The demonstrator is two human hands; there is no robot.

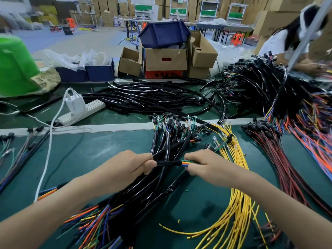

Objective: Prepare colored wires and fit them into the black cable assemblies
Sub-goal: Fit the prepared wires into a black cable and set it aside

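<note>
Left hand: we see it gripping the black sleeve, fingers curled round its left end.
Right hand: pinches the colored wires where they stick out of the sleeve's right end.
Black sleeve: held roughly level between both hands.
Colored wires: we make out orange, blue, yellow and green strands at the sleeve's right mouth.
Assembly pile: right under the sleeve on the green tabletop, with loose colored ends fanning out on the near side.
Yellow wires: right of the sleeve, a bundle curving toward us.
Dark red wires: further right of the sleeve, past the yellow ones.
Loose black tubes: heaped well beyond the sleeve.
Power strip: beyond and left of the sleeve, with a white charger plugged in.
Second person: far right beyond the sleeve, blurred; we can't tell more.
</note>
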